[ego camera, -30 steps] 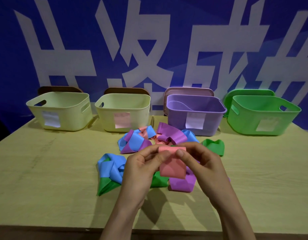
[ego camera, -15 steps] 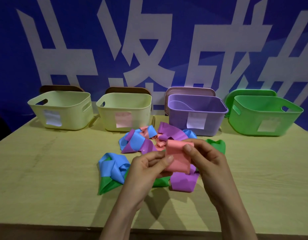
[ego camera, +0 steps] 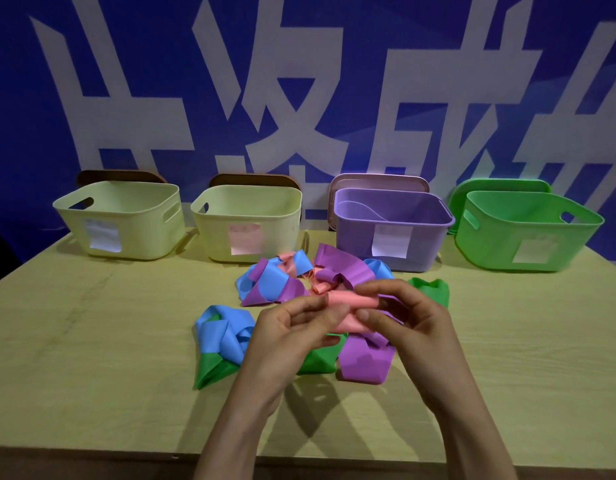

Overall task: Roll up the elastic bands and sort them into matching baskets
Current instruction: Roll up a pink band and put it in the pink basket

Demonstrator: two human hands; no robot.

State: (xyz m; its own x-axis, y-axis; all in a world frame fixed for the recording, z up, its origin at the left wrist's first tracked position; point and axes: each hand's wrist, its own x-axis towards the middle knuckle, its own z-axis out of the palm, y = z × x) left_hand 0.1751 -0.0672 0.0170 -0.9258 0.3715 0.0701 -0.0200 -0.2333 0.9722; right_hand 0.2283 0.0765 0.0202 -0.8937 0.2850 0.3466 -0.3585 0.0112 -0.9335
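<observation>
Both hands hold a pink elastic band (ego camera: 351,303) above the middle of the table, partly rolled into a short tube. My left hand (ego camera: 292,330) pinches its left end and my right hand (ego camera: 403,317) pinches its right end. Under and behind the hands lies a heap of loose bands: blue (ego camera: 226,332), green (ego camera: 213,370), purple (ego camera: 365,363), a further green one (ego camera: 431,291) and a tangled blue, purple and pink cluster (ego camera: 285,275). Along the back stand four baskets: a cream one with a white label (ego camera: 119,220), a cream one with a pink label (ego camera: 245,221), a purple one (ego camera: 393,223) and a green one (ego camera: 528,230).
The wooden table (ego camera: 91,341) has its front edge near the bottom of the view. Lids lean behind the baskets, against a blue banner with large white characters (ego camera: 299,98). A rolled purple band lies inside the purple basket.
The pink band hung as a flat sheet from my fingers a second ago. It is now wound into a short tube between both hands, held slightly higher.
</observation>
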